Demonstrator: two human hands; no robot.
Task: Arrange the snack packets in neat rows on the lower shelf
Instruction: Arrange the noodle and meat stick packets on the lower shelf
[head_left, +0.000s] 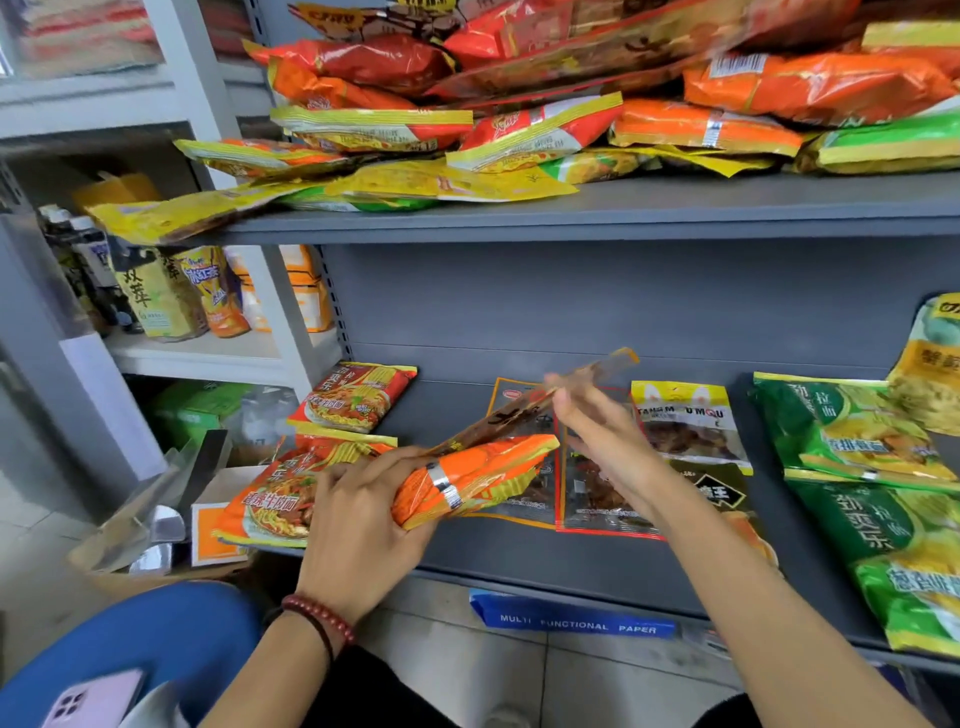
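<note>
My left hand (358, 514) grips an orange noodle packet (478, 478) above the lower shelf (545, 561). My right hand (602, 436) pinches a flat brown snack packet (524, 410), which is tilted and blurred, just above the orange one. On the lower shelf lie two red noodle packets (358, 397) at the left, dark snack packets (691, 431) in the middle under my hands, and green noodle packets (852, 431) at the right.
The upper shelf (623, 208) carries a loose heap of orange, red, yellow and green packets (519, 104), some overhanging its front edge. A neighbouring white shelf unit (218, 353) at the left holds bottles and bags. A blue paper ream (571, 621) lies under the lower shelf.
</note>
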